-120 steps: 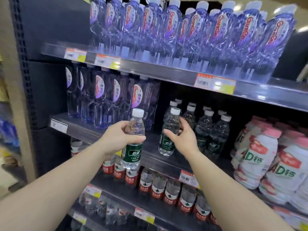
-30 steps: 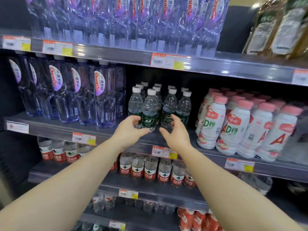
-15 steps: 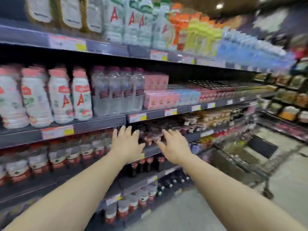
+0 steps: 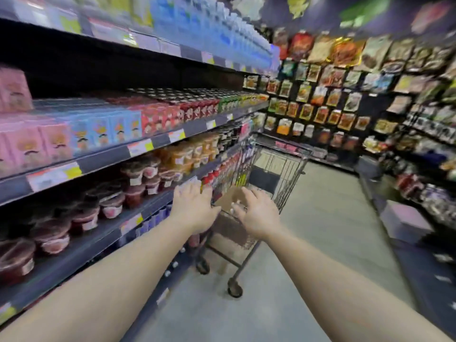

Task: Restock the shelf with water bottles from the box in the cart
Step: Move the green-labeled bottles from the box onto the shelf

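A wire shopping cart (image 4: pixel 283 169) stands in the aisle ahead, close to the shelving on the left. A brown cardboard box (image 4: pixel 229 197) sits inside it, and a few white bottle caps (image 4: pixel 235 204) show at its near edge. My left hand (image 4: pixel 193 208) and my right hand (image 4: pixel 257 213) are stretched out side by side over the cart's near end, fingers straight and spread, holding nothing. The water bottle shelf is out of view. The picture is blurred by motion.
Shelves (image 4: pixel 138 149) with pink and blue cartons, jars and cups run along the left. Hanging snack packets (image 4: pixel 320 95) cover the far wall, and more racks stand on the right. A grey box (image 4: pixel 404 220) sits low on the right. Bare concrete floor (image 4: pixel 320 243) lies beside the cart.
The view has swung right from the water bottle shelf to the cart. Both hands left the bottles on the shelf and now reach empty over the cart's box.
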Demonstrator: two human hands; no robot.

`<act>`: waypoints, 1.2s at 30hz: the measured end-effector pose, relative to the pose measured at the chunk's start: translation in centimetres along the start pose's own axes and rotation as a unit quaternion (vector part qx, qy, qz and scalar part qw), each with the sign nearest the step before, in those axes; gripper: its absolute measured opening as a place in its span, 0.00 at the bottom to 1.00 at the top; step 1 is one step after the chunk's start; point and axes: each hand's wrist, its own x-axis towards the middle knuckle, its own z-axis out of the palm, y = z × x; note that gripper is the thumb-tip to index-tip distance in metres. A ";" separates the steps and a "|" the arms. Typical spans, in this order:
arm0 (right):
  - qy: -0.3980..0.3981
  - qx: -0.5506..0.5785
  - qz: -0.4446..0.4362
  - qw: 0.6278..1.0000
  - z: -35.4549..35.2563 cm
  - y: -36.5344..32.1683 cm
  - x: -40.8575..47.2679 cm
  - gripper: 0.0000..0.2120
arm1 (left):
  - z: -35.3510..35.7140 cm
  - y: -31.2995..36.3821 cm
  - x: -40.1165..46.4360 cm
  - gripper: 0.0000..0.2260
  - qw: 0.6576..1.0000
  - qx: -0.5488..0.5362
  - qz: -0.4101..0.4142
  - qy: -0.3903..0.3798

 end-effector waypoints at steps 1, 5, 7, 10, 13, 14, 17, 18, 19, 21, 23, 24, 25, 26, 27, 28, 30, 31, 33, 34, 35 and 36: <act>0.005 0.003 0.013 1.000 0.1 0.9 2.2 0.28 | 0.1 0.4 2.8 0.30 1.000 -0.009 0.010 0.000; 0.013 0.011 0.056 0.998 0.8 4.4 10.5 0.29 | 0.7 2.1 13.2 0.30 0.999 -0.023 0.046 0.017; 0.009 0.019 0.073 0.997 1.5 6.0 13.9 0.30 | 1.5 2.7 17.4 0.29 0.998 -0.020 0.056 0.008; 0.000 0.032 0.093 0.995 2.8 8.8 18.6 0.30 | 2.9 3.9 23.0 0.30 0.998 -0.015 0.063 -0.022; -0.008 0.035 0.104 0.994 4.2 12.2 24.0 0.30 | 4.7 5.0 28.3 0.31 0.997 -0.013 0.056 -0.041; -0.015 0.035 0.103 0.994 4.9 13.3 25.8 0.30 | 5.5 5.3 30.1 0.31 0.998 -0.014 0.052 -0.045; -0.039 0.033 0.078 0.996 7.0 16.7 31.4 0.30 | 8.1 6.3 35.5 0.30 0.999 -0.016 0.024 -0.045; -0.046 0.037 0.067 0.996 7.7 17.9 33.2 0.30 | 8.9 6.6 37.3 0.30 0.999 -0.014 0.013 -0.043; -0.055 0.038 0.057 0.996 8.3 19.2 35.0 0.30 | 9.7 6.9 39.0 0.31 0.999 -0.015 -0.001 -0.043; -0.081 0.029 0.034 0.996 9.2 21.8 38.3 0.31 | 10.9 7.7 42.0 0.31 0.998 -0.032 -0.038 -0.049; -0.115 0.012 0.013 0.993 9.8 24.4 41.6 0.31 | 11.9 8.4 44.5 0.31 0.995 -0.040 -0.071 -0.052; -0.126 0.002 -0.001 0.992 10.0 25.5 43.2 0.31 | 12.4 8.6 45.6 0.31 0.994 -0.040 -0.085 -0.049; -0.134 -0.004 -0.014 0.991 10.3 26.3 44.9 0.31 | 12.9 8.7 46.5 0.31 0.993 -0.041 -0.099 -0.047; -0.144 -0.003 -0.023 0.989 10.8 26.9 46.3 0.31 | 13.5 8.8 47.3 0.32 0.991 -0.045 -0.113 -0.050; -0.157 -0.001 -0.031 0.987 11.5 27.1 47.5 0.31 | 14.1 8.7 47.8 0.32 0.989 -0.050 -0.127 -0.057; -0.174 -0.001 -0.040 0.984 12.3 27.1 48.4 0.31 | 14.8 8.5 48.1 0.32 0.986 -0.054 -0.142 -0.065; -0.208 -0.004 -0.064 0.976 14.4 26.7 50.1 0.31 | 16.2 7.7 48.7 0.33 0.980 -0.058 -0.174 -0.081; -0.220 -0.002 -0.076 0.973 15.6 26.4 50.9 0.31 | 16.8 7.1 49.1 0.33 0.976 -0.062 -0.190 -0.087; -0.239 0.002 -0.091 0.967 17.9 26.0 52.5 0.32 | 18.1 5.9 50.1 0.34 0.970 -0.073 -0.215 -0.088; -0.247 0.008 -0.090 0.965 19.0 25.9 53.3 0.32 | 18.7 5.4 50.8 0.34 0.969 -0.076 -0.219 -0.085; -0.256 0.017 -0.083 0.963 20.1 26.0 54.1 0.31 | 19.4 4.9 51.5 0.35 0.969 -0.073 -0.220 -0.084; -0.266 0.025 -0.074 0.961 21.1 26.1 54.7 0.31 | 20.1 4.4 52.2 0.36 0.969 -0.071 -0.219 -0.085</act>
